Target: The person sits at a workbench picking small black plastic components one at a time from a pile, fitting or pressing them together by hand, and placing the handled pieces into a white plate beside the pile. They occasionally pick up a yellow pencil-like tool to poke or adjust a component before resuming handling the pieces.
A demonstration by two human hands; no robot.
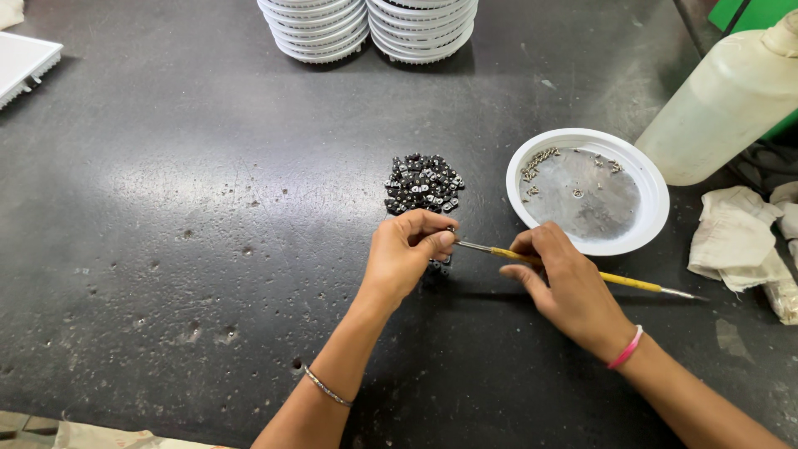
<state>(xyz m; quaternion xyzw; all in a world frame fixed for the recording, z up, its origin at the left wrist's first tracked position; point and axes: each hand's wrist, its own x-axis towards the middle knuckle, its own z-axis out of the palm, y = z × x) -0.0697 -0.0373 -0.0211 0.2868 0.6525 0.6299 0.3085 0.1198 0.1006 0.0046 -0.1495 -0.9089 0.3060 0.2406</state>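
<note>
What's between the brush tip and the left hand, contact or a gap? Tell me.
Touching. The head view shows the metal end of the brush running straight into the pinched fingertips of the left hand, no gap visible.

A single head-worn view looks steeply down and forward onto the dark tabletop [166, 166] from close above. Both forearms enter from the near edge, the white stacks [366, 29] mark the far edge, and the bottle [731, 100] sits far right.

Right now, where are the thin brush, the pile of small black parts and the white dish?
Brush [519, 255], head view, yellow handle.
Pile of black parts [423, 183], head view, middle of the heap.
White dish [657, 195], head view, right rim.
</note>
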